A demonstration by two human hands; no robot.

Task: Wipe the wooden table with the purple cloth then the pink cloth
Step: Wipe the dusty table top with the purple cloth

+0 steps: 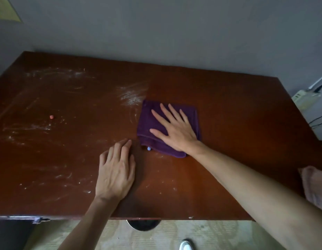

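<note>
A dark red-brown wooden worktop point(229, 109) is filling the middle of the frame, standing against a grey wall point(156, 29). White powdery smears point(131, 96) are streaking its left half and centre, and a small pink bit point(51, 117) is lying at left. The right hand point(174, 129) is pressing flat, fingers spread, on the folded purple cloth point(147, 121) at centre. The left hand point(117, 170) is resting open on bare wood just below left of it. The pink cloth point(313, 186) is lying at the right edge.

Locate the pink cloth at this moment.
In the head view, the pink cloth lies at the wooden table's right edge, beside the right forearm, untouched.
</note>
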